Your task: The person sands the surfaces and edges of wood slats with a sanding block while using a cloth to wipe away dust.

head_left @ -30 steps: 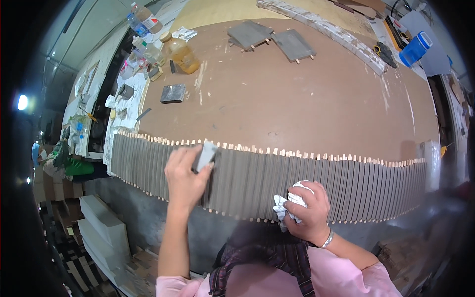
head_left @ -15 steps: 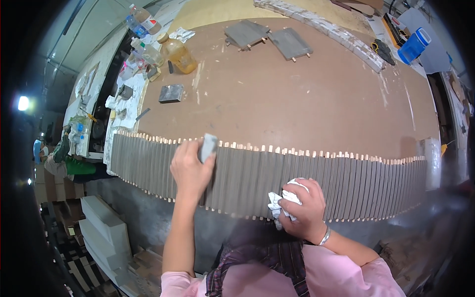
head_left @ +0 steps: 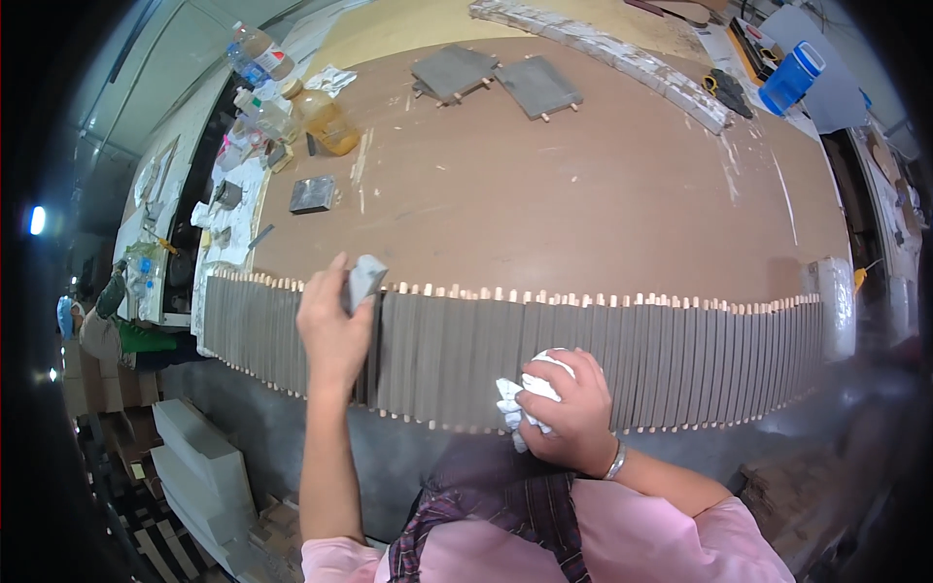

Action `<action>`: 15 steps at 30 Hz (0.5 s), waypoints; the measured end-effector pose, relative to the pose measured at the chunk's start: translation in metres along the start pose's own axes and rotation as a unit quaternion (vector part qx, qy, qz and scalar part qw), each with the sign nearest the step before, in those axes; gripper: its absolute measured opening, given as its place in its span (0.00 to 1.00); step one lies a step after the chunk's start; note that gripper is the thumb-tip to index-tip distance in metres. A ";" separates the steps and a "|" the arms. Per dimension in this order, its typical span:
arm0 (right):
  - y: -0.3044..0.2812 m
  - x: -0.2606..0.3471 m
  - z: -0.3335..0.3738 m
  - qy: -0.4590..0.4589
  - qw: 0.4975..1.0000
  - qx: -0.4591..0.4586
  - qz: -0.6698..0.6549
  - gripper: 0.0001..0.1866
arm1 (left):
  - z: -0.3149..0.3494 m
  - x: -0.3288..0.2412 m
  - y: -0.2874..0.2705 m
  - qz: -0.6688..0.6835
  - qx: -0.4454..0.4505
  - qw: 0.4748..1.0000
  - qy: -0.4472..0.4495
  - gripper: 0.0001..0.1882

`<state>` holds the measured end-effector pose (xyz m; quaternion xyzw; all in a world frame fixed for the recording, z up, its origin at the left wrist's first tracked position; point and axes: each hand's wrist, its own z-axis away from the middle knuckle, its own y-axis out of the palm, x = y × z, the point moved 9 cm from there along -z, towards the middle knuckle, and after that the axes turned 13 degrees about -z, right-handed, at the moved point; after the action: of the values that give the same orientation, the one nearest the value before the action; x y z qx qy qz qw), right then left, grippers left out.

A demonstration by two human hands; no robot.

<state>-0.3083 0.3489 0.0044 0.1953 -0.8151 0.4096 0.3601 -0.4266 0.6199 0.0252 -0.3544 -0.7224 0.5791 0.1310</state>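
Observation:
A long row of thin grey pieces (head_left: 457,355) with pale wooden pegs at both ends stands packed side by side along the near edge of the table. My left hand (head_left: 335,330) is over the left part of this row, its fingers closed around a small light-grey block (head_left: 366,279). The block is tilted near the far ends of the pieces; whether it touches them I cannot tell. Farther right, my right hand (head_left: 578,413) grips a crumpled white cloth or paper (head_left: 515,400), resting it on the near half of the row.
A dark rectangular block (head_left: 312,194) lies beyond my left hand. Two grey pegged panels (head_left: 537,87) lie farther back. Bottles and a jar (head_left: 328,119) crowd the left side. A paint-marked bar (head_left: 603,58), scissors (head_left: 727,92) and a blue jug (head_left: 792,80) are at the back right.
My left hand has shifted slightly left along the row, and its block now tilts more. My right hand keeps its hold on the white wad. The whole view has shifted a little.

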 end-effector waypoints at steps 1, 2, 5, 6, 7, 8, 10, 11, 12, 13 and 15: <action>0.000 0.001 0.000 -0.002 1.000 -0.001 -0.005 0.14 | 0.002 0.002 -0.011 0.052 0.012 0.999 -0.002 0.25; -0.001 0.000 0.000 0.003 1.000 -0.003 0.000 0.14 | 0.004 0.004 -0.015 0.108 0.027 0.994 -0.001 0.25; -0.001 -0.001 0.001 0.006 1.000 0.007 -0.010 0.14 | 0.017 0.006 -0.035 0.005 0.021 0.999 0.039 0.24; -0.002 -0.002 0.002 0.011 1.000 0.005 -0.006 0.14 | 0.022 0.007 -0.039 -0.051 0.028 0.998 0.022 0.24; -0.002 -0.002 0.001 0.010 1.000 0.008 -0.012 0.14 | 0.026 0.013 -0.042 -0.010 0.012 1.000 0.015 0.25; -0.002 -0.001 0.000 0.009 1.000 0.011 -0.017 0.14 | 0.031 0.013 -0.041 -0.009 0.012 1.000 0.017 0.25; -0.003 0.000 0.000 0.012 1.000 0.012 -0.014 0.14 | 0.038 0.013 -0.038 0.069 0.022 0.997 0.002 0.27; -0.002 0.001 0.000 0.013 1.000 0.014 -0.011 0.14 | 0.040 0.001 -0.038 0.058 0.002 0.996 0.062 0.27; -0.001 0.001 0.000 0.012 1.000 0.016 -0.013 0.14 | 0.043 -0.001 -0.030 0.057 0.011 0.994 0.089 0.24; -0.001 0.000 0.001 0.011 1.000 0.011 -0.011 0.14 | 0.047 -0.009 -0.023 0.038 0.033 0.992 0.118 0.23; -0.001 -0.001 0.002 0.010 1.000 0.008 -0.011 0.14 | 0.052 -0.025 -0.016 0.012 0.071 0.978 0.197 0.20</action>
<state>-0.3076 0.3471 0.0033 0.2032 -0.8061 0.4140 0.3708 -0.4453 0.5637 0.0305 -0.4598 -0.6350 0.5496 0.2887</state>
